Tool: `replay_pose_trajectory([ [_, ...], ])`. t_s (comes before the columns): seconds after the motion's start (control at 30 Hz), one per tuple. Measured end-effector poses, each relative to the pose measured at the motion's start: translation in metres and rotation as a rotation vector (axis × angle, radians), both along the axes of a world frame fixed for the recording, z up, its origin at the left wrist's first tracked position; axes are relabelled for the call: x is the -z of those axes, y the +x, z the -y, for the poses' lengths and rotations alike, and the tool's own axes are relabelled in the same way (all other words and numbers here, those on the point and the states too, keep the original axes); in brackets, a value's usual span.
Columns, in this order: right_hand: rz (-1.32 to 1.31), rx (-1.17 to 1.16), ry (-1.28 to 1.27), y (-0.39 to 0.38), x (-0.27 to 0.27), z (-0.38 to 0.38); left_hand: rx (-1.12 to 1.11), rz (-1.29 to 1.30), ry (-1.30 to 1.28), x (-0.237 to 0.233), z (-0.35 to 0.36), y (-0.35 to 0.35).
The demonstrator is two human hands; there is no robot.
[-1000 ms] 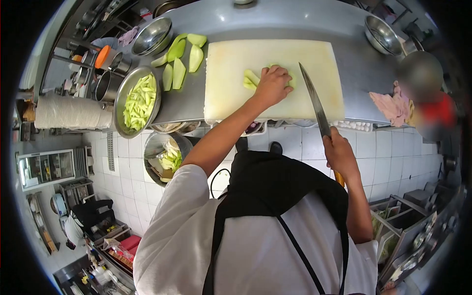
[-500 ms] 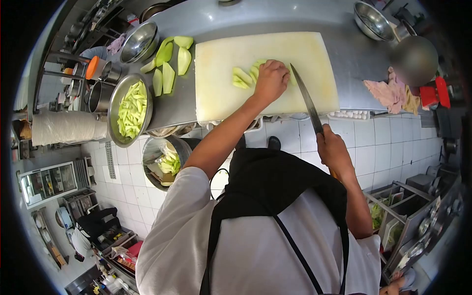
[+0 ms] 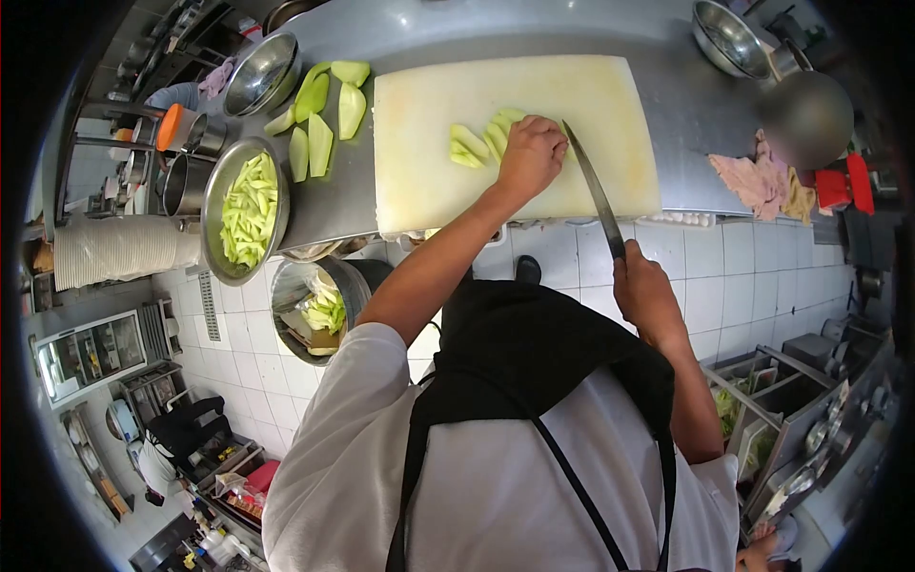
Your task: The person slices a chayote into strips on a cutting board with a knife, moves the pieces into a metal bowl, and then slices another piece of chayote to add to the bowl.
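My right hand (image 3: 646, 294) grips the handle of a long kitchen knife (image 3: 596, 186). Its blade points away from me, with the tip over the cutting board (image 3: 419, 114) just right of my left hand (image 3: 534, 154). The left hand's fingers are curled down on a pale green vegetable piece (image 3: 501, 126), which they mostly cover. Left of it on the board lie more cut vegetable pieces (image 3: 466, 146). Beyond the board's left edge, larger vegetable chunks (image 3: 321, 143) rest on the steel counter (image 3: 429, 38).
A steel bowl of cut vegetable strips (image 3: 208, 224) sits at the counter's left edge, near an upper bowl (image 3: 262, 74). Below stands a bin (image 3: 355, 286) with scraps. At right are another bowl (image 3: 729, 38), a pink cloth (image 3: 748, 181) and a red object (image 3: 846, 184).
The view has shifted slightly, moving the board and bowls a little in frame. Both hands keep nearly the same pose, the knife tip still beside my left fingers.
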State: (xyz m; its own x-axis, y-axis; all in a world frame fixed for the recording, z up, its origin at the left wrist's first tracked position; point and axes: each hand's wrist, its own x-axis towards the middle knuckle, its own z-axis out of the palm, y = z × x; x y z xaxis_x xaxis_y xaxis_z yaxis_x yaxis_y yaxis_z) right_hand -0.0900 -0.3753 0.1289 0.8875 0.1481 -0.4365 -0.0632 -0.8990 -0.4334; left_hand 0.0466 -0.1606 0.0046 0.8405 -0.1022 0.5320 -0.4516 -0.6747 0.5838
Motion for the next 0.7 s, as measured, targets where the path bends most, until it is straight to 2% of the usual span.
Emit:
replay_pose_trajectory([
  [0.23,-0.029,-0.025,-0.12,0.025,0.023,-0.01,-0.019,0.003,0.013,-0.002,0.001,-0.001],
  [0.33,0.018,-0.03,0.005,0.05,0.023,-0.006,0.025,-0.035,0.043,-0.006,-0.004,0.0],
  [0.37,0.047,0.044,0.038,0.051,0.02,-0.006,0.013,-0.009,0.024,-0.006,-0.009,0.003],
  [0.43,0.133,-0.001,0.005,0.045,0.0,-0.006,-0.005,0.02,-0.011,-0.009,-0.02,-0.001],
  [0.53,0.098,-0.047,0.005,0.026,-0.003,-0.002,-0.196,-0.022,0.035,-0.017,-0.057,0.008],
  [0.63,-0.015,-0.07,0.045,0.011,0.003,0.001,-0.235,-0.303,0.152,-0.028,-0.084,0.019],
  [0.7,-0.034,-0.043,0.039,0.009,0.011,0.003,-0.171,-0.423,0.198,-0.027,-0.086,0.027],
])
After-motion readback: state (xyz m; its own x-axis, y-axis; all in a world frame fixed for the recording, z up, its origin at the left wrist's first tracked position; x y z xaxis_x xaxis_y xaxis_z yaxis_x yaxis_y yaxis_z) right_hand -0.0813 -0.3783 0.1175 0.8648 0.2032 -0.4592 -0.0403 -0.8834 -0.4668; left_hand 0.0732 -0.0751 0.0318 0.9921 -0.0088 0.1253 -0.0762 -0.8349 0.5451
